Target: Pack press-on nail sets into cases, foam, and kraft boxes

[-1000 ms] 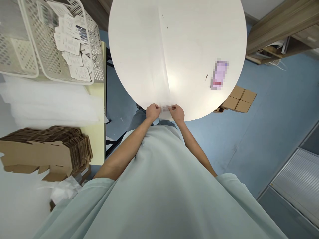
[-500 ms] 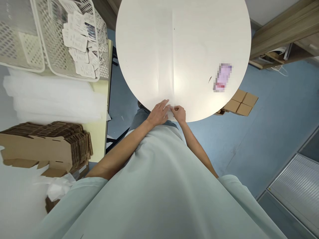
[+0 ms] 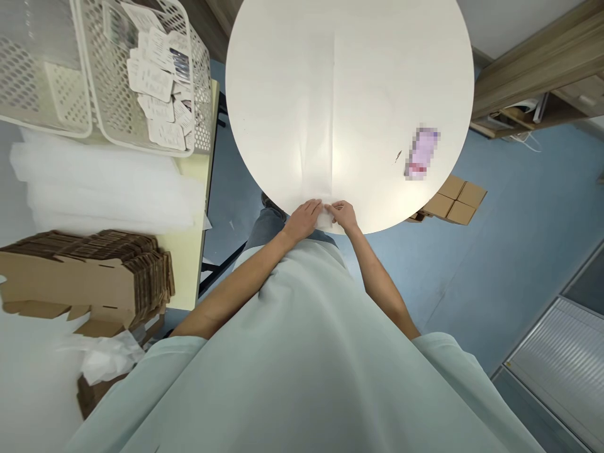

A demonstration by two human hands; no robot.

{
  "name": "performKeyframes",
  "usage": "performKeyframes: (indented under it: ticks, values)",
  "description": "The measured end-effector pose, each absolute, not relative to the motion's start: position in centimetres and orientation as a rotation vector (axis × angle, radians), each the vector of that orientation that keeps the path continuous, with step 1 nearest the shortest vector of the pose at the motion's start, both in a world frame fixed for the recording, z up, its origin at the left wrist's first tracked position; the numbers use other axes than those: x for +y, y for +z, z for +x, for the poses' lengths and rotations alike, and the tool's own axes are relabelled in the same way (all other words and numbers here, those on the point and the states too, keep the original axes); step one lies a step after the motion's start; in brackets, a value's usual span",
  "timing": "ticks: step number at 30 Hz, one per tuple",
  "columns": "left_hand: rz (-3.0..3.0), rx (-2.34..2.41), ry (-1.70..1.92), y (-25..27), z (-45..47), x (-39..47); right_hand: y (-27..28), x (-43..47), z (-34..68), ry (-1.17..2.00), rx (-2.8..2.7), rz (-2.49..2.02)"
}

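The left hand (image 3: 304, 217), pinching one second earlier, has been laid flat with fingers extended at the near end of the translucent strip (image 3: 319, 126); that end is judged steadied. The strip runs toward 12 o'clock on the tabletop (image 3: 401, 69). At its right edge the right hand (image 3: 345, 214) is placed, fingers curled; whether film is pinched cannot be told. At 10 o'clock, white printed cards (image 3: 155, 80) are held in a perforated basket (image 3: 202, 104).
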State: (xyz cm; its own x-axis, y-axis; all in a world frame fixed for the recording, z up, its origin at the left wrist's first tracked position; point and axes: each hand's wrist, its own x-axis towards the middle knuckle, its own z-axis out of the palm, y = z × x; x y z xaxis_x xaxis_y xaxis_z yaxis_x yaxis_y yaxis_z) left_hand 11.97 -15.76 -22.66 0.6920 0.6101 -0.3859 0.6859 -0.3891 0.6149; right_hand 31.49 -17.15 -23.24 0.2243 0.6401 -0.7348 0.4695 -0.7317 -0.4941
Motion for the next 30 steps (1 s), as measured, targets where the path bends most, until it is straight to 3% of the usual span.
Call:
performKeyframes:
  ticks: [5,9,20,30]
  values:
    - [2.035,1.066,-0.07,-22.3,12.0,-15.4,-21.2,-17.7,32.3,1.117,-1.73,-2.233]
    - [1.921,1.175,-0.048,-21.9,11.9,-15.7,-21.1,-18.0,33.0,1.103,-2.15,-1.836]
    - [1.604,1.432,0.192,-22.3,11.2,-15.4,-24.0,-16.5,33.8,1.344,-1.747,-1.745]
    - [1.138,1.769,0.245,-24.1,12.4,-12.4,-24.0,-14.0,31.0,1.188,-1.673,-2.157]
